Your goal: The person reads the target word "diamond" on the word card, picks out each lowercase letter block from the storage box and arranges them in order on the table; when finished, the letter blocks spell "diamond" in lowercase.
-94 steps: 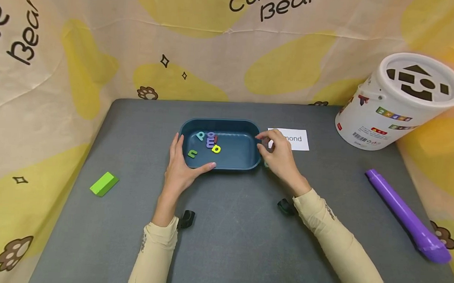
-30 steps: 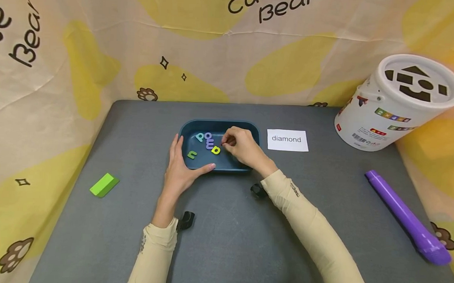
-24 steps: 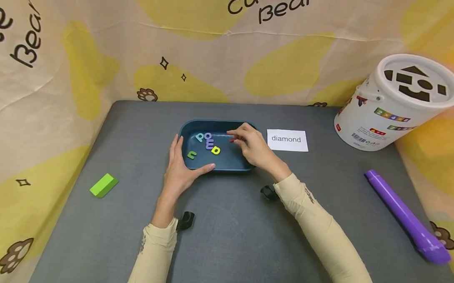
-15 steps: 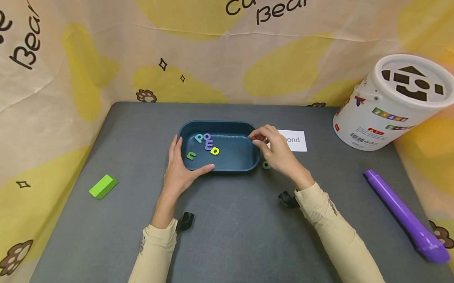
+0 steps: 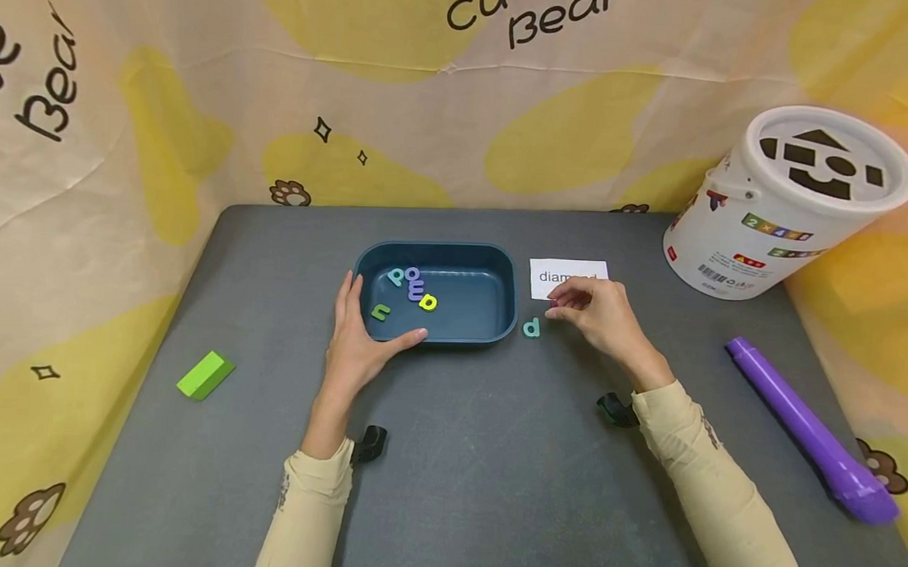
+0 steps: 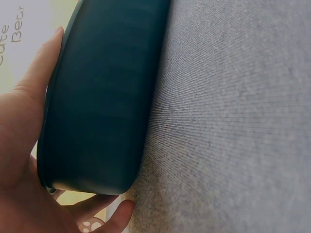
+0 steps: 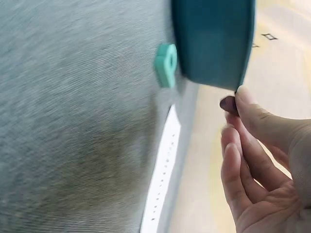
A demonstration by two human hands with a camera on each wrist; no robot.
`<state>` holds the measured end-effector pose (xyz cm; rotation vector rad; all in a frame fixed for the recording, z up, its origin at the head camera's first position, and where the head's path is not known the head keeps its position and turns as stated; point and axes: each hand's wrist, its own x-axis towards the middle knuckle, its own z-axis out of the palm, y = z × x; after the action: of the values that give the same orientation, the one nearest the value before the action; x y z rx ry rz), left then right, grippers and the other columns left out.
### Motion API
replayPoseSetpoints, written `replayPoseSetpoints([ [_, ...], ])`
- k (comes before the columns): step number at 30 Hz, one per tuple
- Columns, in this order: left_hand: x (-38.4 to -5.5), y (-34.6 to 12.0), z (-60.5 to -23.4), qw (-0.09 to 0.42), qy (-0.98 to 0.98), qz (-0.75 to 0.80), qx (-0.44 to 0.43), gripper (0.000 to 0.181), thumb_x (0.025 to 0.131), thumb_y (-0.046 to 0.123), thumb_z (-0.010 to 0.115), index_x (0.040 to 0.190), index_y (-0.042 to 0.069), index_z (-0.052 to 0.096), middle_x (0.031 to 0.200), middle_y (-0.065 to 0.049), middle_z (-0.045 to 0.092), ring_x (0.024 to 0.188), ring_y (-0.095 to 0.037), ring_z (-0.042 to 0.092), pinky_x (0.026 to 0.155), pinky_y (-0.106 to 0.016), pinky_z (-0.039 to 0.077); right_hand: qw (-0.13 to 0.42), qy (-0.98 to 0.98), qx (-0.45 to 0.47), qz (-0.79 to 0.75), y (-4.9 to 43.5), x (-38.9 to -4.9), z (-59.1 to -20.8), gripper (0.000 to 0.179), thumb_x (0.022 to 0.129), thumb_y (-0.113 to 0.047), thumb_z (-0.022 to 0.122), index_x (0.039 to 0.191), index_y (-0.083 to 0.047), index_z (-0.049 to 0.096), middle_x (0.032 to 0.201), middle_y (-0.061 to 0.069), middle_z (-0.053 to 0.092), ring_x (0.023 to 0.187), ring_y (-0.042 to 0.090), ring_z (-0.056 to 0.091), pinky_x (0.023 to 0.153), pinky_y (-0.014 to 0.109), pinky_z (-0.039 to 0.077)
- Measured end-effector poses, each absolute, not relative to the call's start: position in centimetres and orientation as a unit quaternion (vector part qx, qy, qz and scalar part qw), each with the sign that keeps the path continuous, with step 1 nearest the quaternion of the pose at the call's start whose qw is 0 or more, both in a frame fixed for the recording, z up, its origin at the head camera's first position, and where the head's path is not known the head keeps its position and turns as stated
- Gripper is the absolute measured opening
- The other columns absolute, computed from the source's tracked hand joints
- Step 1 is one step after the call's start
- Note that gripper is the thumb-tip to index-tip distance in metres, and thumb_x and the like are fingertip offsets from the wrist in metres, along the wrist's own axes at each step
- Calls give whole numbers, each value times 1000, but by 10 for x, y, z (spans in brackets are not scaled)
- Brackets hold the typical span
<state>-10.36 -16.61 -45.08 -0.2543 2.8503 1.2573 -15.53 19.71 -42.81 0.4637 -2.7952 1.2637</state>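
My left hand (image 5: 356, 347) holds the near left corner of a dark blue tray (image 5: 471, 309), thumb along the front rim and fingers round the left end. Inside the tray, toward its left, lie a light blue p-shaped letter (image 5: 395, 277), a purple o (image 5: 413, 274), a purple m (image 5: 415, 290), a yellow letter (image 5: 427, 303) and a green n (image 5: 380, 312). Between thumb and fingertips, my right hand (image 5: 610, 324) pinches a small dark red letter piece (image 7: 228, 105), mostly covered by the fingers. A teal d (image 5: 531, 328) lies on the table just left of that hand.
A white card (image 5: 541, 268) printed "diamond" lies right of the tray, partly covered by my right hand. A white bucket (image 5: 775, 220) stands at the back right, with a purple plastic stick (image 5: 809, 429) in front. A green block (image 5: 205, 376) lies on the left.
My right hand has lifted the red letter piece out of the tray and carried it right, past the rim, to below the card. The left hand has stayed on the tray.
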Motion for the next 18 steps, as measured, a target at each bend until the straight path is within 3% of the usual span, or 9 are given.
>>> replayPoseSetpoints([
  [18, -104, -167, -450, 13, 911, 403, -84, 133, 75, 58, 92, 173, 26, 8, 181, 4, -3, 163, -37, 22, 117, -76, 32, -61, -913, 151, 374, 195, -157, -454, 5, 91, 2, 80, 95, 2, 81, 87, 13, 80, 79, 20, 73, 70, 26, 53],
])
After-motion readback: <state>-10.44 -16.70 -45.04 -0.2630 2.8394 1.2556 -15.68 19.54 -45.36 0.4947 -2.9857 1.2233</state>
